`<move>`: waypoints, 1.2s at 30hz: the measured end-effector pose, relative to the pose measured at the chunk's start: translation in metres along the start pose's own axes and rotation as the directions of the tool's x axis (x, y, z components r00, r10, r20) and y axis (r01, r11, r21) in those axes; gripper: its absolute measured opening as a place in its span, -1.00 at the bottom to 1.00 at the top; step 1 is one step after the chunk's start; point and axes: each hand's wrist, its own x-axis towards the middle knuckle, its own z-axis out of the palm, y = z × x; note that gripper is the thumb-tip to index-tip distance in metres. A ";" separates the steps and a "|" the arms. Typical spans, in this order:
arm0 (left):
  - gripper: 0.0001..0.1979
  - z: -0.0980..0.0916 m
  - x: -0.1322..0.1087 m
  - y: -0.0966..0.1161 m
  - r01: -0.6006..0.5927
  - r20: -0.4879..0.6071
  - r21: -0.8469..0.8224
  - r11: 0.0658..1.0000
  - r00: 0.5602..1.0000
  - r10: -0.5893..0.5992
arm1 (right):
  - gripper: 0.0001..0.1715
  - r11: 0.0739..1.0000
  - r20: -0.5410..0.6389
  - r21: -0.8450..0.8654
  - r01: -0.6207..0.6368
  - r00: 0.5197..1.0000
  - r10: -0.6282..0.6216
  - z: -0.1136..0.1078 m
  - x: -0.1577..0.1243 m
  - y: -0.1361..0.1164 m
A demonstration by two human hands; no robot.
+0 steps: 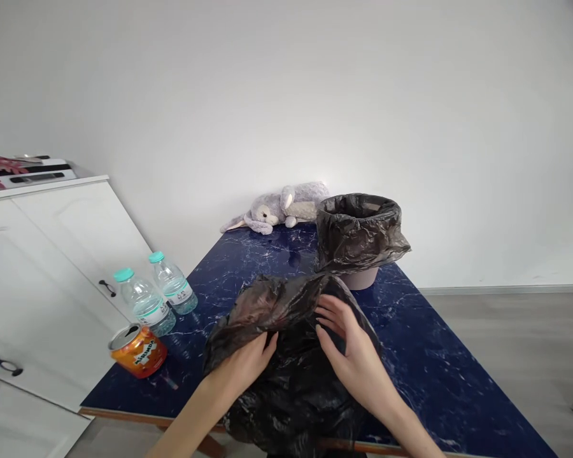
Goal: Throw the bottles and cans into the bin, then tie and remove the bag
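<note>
A black trash bag (296, 375) lies loosely bunched at the table's front edge, between my two hands. My left hand (255, 356) reaches under a fold of it; thin plastic covers the fingers, which show faintly through, and the thumb stays outside. My right hand (346, 337) has its fingers curled at the bag's opening on the other side, thumb apart from them. A pale curved edge shows beside the right fingers, mostly covered by plastic. Behind stands a pinkish bin (360, 280) lined with another black bag (363, 238) folded over its rim.
An orange Mirinda can (141, 353) and two water bottles (146, 305) with teal caps stand at the left of the dark blue table (439, 375). A plush rabbit (281, 207) lies against the wall. A white cabinet (52, 273) adjoins on the left.
</note>
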 end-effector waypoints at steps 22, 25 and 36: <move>-0.31 -0.044 -0.001 0.011 0.063 0.129 -0.059 0.996 0.990 -0.055 | -0.47 0.898 0.287 -0.358 0.257 0.945 -0.156 0.032 0.048 0.077; -0.14 -0.063 -0.040 0.012 0.009 0.155 -0.310 0.951 0.987 0.041 | -0.47 0.886 0.303 -0.368 0.281 0.937 -0.172 0.028 0.046 0.082; -0.18 -0.137 -0.089 -0.045 0.166 -0.496 -0.188 0.968 0.835 -0.239 | -0.43 0.682 0.305 -0.605 0.411 0.911 -0.278 -0.012 0.015 0.110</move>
